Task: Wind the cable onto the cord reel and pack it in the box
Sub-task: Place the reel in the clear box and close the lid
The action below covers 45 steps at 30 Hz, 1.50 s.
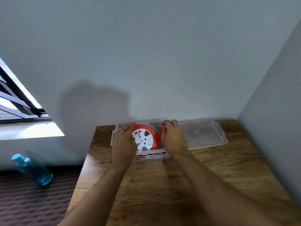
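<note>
Both forearms reach in from the bottom edge, over the wooden table [187,185], so that's what sits closest to the lens. Follow them up and you get to the grips. The left hand [124,141] lies on the left side of the reel [144,137], fingers curled over its orange rim and partly across the white face, pressing or cupping it more than pinching. The right hand [171,134] is on the reel's right edge, fingers bent around the orange part there. Whether its fingertips are pinching something small, like a cable end or a handle, I honestly can't tell; it's too blurry.

The reel itself is inside the clear box [162,156], tilted a bit with its white face toward the camera, not lying flat yet as far as I can see. No loose cable shows anywhere on the table, so my guess is the winding is done and this is the packing step: seating the reel in the box.

The lid [203,134] lies just beside the box on the right, touching or nearly so, up against the wall. Off the table to the left, a blue bottle [32,168] is on its side on the floor, not part of this.

Next move, I'd say: ease the reel down until it sits level below the rim, let go with both hands, then reach right for the lid and press it on. Main catch is the orange edge snagging on the box wall, so it'll need a little wiggle.
</note>
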Each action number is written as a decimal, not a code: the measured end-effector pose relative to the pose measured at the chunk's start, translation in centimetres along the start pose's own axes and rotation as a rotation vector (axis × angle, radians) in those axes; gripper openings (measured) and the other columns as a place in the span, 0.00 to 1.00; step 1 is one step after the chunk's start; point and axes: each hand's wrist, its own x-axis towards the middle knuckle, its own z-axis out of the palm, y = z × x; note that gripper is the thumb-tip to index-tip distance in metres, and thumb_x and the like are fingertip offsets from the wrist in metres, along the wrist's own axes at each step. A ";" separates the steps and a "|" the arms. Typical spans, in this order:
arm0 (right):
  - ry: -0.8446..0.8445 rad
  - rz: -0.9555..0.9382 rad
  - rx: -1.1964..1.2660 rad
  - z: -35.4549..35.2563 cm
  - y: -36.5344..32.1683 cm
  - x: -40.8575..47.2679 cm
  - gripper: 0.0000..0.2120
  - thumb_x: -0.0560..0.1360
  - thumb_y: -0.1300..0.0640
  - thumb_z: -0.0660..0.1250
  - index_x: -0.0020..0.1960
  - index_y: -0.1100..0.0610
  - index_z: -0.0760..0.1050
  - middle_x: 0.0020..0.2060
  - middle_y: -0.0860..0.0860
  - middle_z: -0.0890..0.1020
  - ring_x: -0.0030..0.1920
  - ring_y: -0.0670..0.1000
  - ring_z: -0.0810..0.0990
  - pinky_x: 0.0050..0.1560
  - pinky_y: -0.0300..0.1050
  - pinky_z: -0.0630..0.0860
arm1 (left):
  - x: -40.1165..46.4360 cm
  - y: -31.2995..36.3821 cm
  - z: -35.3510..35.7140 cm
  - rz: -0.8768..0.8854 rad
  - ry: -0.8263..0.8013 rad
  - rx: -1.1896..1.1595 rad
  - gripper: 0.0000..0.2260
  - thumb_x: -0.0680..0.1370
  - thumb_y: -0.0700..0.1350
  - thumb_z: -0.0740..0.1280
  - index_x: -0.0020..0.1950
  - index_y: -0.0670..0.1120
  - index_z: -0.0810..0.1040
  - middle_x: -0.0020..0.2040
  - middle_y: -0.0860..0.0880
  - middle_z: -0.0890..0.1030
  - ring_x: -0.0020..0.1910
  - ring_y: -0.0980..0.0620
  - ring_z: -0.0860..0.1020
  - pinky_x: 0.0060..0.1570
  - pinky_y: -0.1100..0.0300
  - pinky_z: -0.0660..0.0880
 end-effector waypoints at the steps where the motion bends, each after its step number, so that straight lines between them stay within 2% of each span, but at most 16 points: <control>1: 0.070 0.009 0.057 -0.5 0.5 -0.1 0.10 0.82 0.55 0.61 0.59 0.55 0.78 0.55 0.54 0.76 0.47 0.55 0.80 0.44 0.48 0.78 | -0.4 -0.1 -0.2 0.010 0.015 0.042 0.19 0.77 0.33 0.68 0.67 0.39 0.80 0.64 0.40 0.83 0.66 0.38 0.77 0.70 0.39 0.71; 4: 0.144 0.124 0.116 -1.6 2.7 -0.4 0.07 0.79 0.59 0.66 0.55 0.57 0.80 0.53 0.55 0.79 0.44 0.51 0.78 0.47 0.43 0.76 | -1.2 -0.4 -0.8 -0.046 0.041 0.115 0.19 0.76 0.33 0.66 0.67 0.42 0.82 0.64 0.41 0.83 0.67 0.37 0.75 0.71 0.38 0.67; 7: -0.132 0.288 -0.021 -1.8 5.3 -1.1 0.10 0.79 0.62 0.65 0.57 0.59 0.82 0.54 0.57 0.82 0.51 0.56 0.82 0.54 0.47 0.78 | -1.6 -0.7 -1.3 -0.075 -0.027 0.096 0.17 0.80 0.38 0.63 0.67 0.44 0.81 0.60 0.40 0.82 0.63 0.37 0.78 0.67 0.39 0.72; 9: -0.339 0.235 -0.177 -1.4 6.1 -2.3 0.11 0.80 0.62 0.62 0.58 0.59 0.81 0.55 0.58 0.82 0.54 0.57 0.82 0.55 0.48 0.78 | -2.0 -1.0 -1.4 -0.007 -0.101 0.097 0.15 0.81 0.38 0.62 0.66 0.43 0.80 0.58 0.40 0.80 0.61 0.37 0.78 0.62 0.40 0.77; 11: -0.432 0.167 -0.243 -0.7 6.1 -3.8 0.12 0.80 0.60 0.61 0.61 0.59 0.78 0.57 0.57 0.79 0.56 0.58 0.80 0.57 0.50 0.77 | -2.3 -1.5 -1.3 0.019 -0.162 0.125 0.14 0.82 0.39 0.62 0.64 0.43 0.82 0.64 0.39 0.78 0.68 0.35 0.73 0.68 0.38 0.72; 14: -0.431 0.149 -0.221 0.3 6.1 -5.2 0.15 0.79 0.57 0.64 0.64 0.57 0.74 0.58 0.56 0.76 0.56 0.57 0.79 0.59 0.52 0.76 | -2.3 -2.0 -1.6 -0.017 -0.221 0.101 0.15 0.84 0.42 0.61 0.67 0.47 0.82 0.75 0.40 0.71 0.77 0.36 0.64 0.74 0.37 0.65; 19: -0.408 0.122 -0.262 0.5 6.6 -5.6 0.12 0.80 0.58 0.63 0.62 0.56 0.77 0.56 0.55 0.78 0.54 0.56 0.80 0.58 0.50 0.76 | -2.2 -2.5 -2.0 -0.018 -0.298 0.030 0.16 0.85 0.41 0.60 0.71 0.50 0.79 0.79 0.41 0.65 0.79 0.37 0.59 0.74 0.37 0.65; 24: -0.309 0.045 -0.332 -1.3 7.0 -4.9 0.12 0.81 0.58 0.60 0.63 0.55 0.73 0.58 0.54 0.78 0.54 0.56 0.80 0.55 0.51 0.76 | -2.0 -2.5 -2.0 0.027 -0.327 0.030 0.19 0.86 0.39 0.55 0.77 0.48 0.72 0.83 0.42 0.60 0.84 0.40 0.47 0.79 0.39 0.44; 28: -0.173 0.018 -0.359 -3.9 5.9 -3.0 0.12 0.81 0.55 0.61 0.63 0.56 0.71 0.56 0.55 0.78 0.49 0.58 0.82 0.49 0.54 0.79 | -1.9 -2.7 -1.5 0.077 -0.350 0.052 0.23 0.86 0.40 0.54 0.82 0.48 0.59 0.84 0.46 0.58 0.84 0.43 0.44 0.80 0.38 0.42; 35: 0.230 -0.148 -0.259 -9.0 1.4 -1.9 0.11 0.75 0.61 0.72 0.56 0.61 0.79 0.46 0.59 0.81 0.32 0.62 0.81 0.27 0.48 0.74 | -2.1 -2.3 -0.4 0.064 -0.331 0.076 0.24 0.86 0.46 0.57 0.83 0.48 0.60 0.84 0.46 0.59 0.84 0.42 0.44 0.77 0.43 0.38; 37: 0.312 -0.190 -0.170 -10.2 -0.9 -1.6 0.10 0.75 0.59 0.73 0.54 0.59 0.78 0.46 0.58 0.81 0.30 0.62 0.81 0.28 0.46 0.73 | -2.4 -2.2 0.0 0.055 -0.296 0.091 0.23 0.86 0.46 0.58 0.81 0.46 0.63 0.82 0.45 0.64 0.83 0.40 0.50 0.77 0.45 0.41; 39: 0.330 -0.216 -0.076 -11.2 -3.2 -1.3 0.10 0.77 0.55 0.71 0.56 0.56 0.77 0.48 0.56 0.80 0.32 0.58 0.81 0.31 0.46 0.75 | -2.4 -1.8 0.1 0.014 -0.212 0.031 0.19 0.85 0.44 0.60 0.76 0.46 0.73 0.74 0.43 0.76 0.78 0.40 0.67 0.76 0.47 0.61; 40: 0.338 -0.221 -0.024 -11.6 -4.1 -1.3 0.10 0.78 0.53 0.70 0.56 0.56 0.76 0.50 0.55 0.80 0.34 0.56 0.81 0.34 0.45 0.75 | -2.3 -1.5 -0.1 -0.037 -0.130 -0.060 0.16 0.85 0.42 0.61 0.71 0.46 0.78 0.67 0.43 0.82 0.69 0.43 0.76 0.66 0.52 0.75; 41: 0.345 -0.213 0.038 -12.0 -4.9 -1.3 0.11 0.79 0.52 0.69 0.57 0.55 0.75 0.50 0.54 0.80 0.35 0.54 0.80 0.36 0.45 0.76 | -2.0 -1.1 -0.4 -0.106 -0.029 -0.169 0.14 0.84 0.42 0.61 0.67 0.46 0.81 0.61 0.44 0.85 0.60 0.47 0.81 0.54 0.60 0.79; 42: 0.354 -0.198 0.103 -12.3 -5.5 -1.4 0.11 0.79 0.51 0.68 0.58 0.55 0.75 0.50 0.52 0.80 0.36 0.51 0.79 0.38 0.44 0.77 | -1.6 -0.7 -0.7 -0.184 0.067 -0.267 0.13 0.84 0.42 0.61 0.66 0.44 0.82 0.59 0.44 0.85 0.55 0.51 0.80 0.48 0.65 0.76; 45: 0.427 -0.203 0.226 -13.5 -6.9 -1.8 0.12 0.80 0.49 0.65 0.59 0.54 0.73 0.46 0.47 0.76 0.35 0.41 0.74 0.37 0.26 0.70 | 0.1 0.3 -1.8 -0.331 0.127 -0.419 0.16 0.86 0.45 0.59 0.71 0.44 0.78 0.67 0.44 0.81 0.61 0.52 0.76 0.59 0.61 0.71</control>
